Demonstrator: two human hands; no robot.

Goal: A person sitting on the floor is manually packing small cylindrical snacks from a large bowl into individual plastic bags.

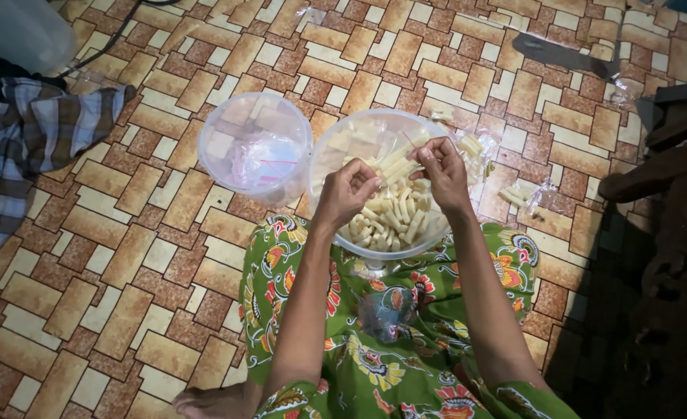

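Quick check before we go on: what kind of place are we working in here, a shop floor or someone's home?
Most likely a home, with the work done seated on the floor. The brick-patterned floor covering serves as the work surface, a checked cloth lies bundled at the side, and a clear bowl of pale snack sticks rests on a flower-print lap.

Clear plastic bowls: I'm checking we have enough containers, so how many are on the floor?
2. One clear round plastic bowl holding small plastic bags sits left; another, holding pale snack sticks, lies under both hands. Others may be out of view.
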